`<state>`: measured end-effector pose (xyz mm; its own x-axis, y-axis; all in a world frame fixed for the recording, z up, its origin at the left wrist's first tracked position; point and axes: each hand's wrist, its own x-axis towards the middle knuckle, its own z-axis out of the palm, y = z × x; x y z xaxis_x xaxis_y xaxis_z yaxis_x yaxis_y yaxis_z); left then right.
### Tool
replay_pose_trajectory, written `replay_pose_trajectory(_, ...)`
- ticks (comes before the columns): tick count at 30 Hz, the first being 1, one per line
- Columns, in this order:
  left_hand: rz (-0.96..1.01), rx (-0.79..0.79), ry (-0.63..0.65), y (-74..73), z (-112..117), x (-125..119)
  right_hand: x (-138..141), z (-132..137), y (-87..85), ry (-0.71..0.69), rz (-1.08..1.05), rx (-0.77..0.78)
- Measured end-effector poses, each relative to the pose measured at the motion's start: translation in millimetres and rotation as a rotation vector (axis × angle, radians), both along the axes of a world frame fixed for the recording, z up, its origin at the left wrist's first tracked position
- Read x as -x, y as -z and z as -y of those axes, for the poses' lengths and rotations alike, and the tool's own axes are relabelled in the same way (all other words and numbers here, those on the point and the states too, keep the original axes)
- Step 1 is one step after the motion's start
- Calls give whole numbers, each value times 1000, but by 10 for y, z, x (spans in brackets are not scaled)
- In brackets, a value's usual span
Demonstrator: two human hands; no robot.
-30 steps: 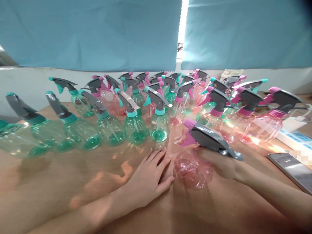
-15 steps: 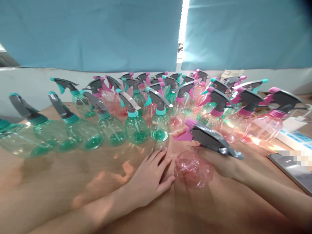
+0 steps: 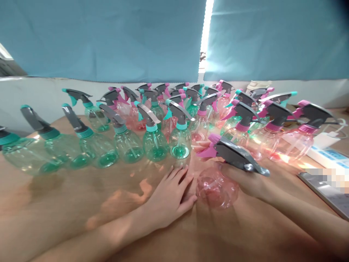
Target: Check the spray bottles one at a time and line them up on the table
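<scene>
In the head view a pink spray bottle (image 3: 216,191) with a grey and pink trigger head stands in front of me on the wooden table. My right hand (image 3: 241,178) is closed round its neck from behind. The spray head covers part of that hand, and some fingertips show past the pink trigger. My left hand (image 3: 169,194) lies flat on the table just left of this bottle, fingers stretched out and holding nothing. Beyond its fingertips stands a green spray bottle (image 3: 180,143) with a grey head.
Several green spray bottles (image 3: 129,145) form a row to the left. More pink and green ones crowd behind, with pink bottles (image 3: 293,143) at the right. A phone (image 3: 321,191) and a white power strip (image 3: 331,156) lie at the right. Blue curtains (image 3: 109,40) hang behind.
The view has shifted slightly, so the left-hand bottles appear a little further right. Both hands and the held spray bottle have hardly moved.
</scene>
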<state>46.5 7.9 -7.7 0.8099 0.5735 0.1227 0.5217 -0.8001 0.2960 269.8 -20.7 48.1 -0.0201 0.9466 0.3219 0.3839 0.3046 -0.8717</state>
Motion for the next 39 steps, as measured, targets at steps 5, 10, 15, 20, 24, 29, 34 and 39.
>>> replay_pose_trajectory(5, -8, -1, 5, -22, 6, -8, 59, -17, -16, -65, 4, -67)
replay_pose_trajectory(10, -6, -16, -9, -5, 15, -13, 96, -15, -47, -97, -35, -99)
replay_pose_trajectory(15, 44, -25, 2, 8, 20, -7, 54, -13, 122, 96, 53, -96)
replay_pose_trajectory(20, 71, -26, 7, -4, 22, -4, 79, 115, 50, 70, 219, -171)
replay_pose_trajectory(24, 75, -32, 7, -13, 22, -12, 146, 305, -218, 70, 517, -192)
replay_pose_trajectory(29, 81, -33, 6, -18, 25, -19, 123, 380, -179, 260, 781, -305)
replay_pose_trajectory(34, 86, -40, -10, 7, 17, -18, 92, 399, -151, 333, 927, -251)
replay_pose_trajectory(39, 76, -48, -9, 12, 6, -12, 26, 315, -17, 471, 794, -175)
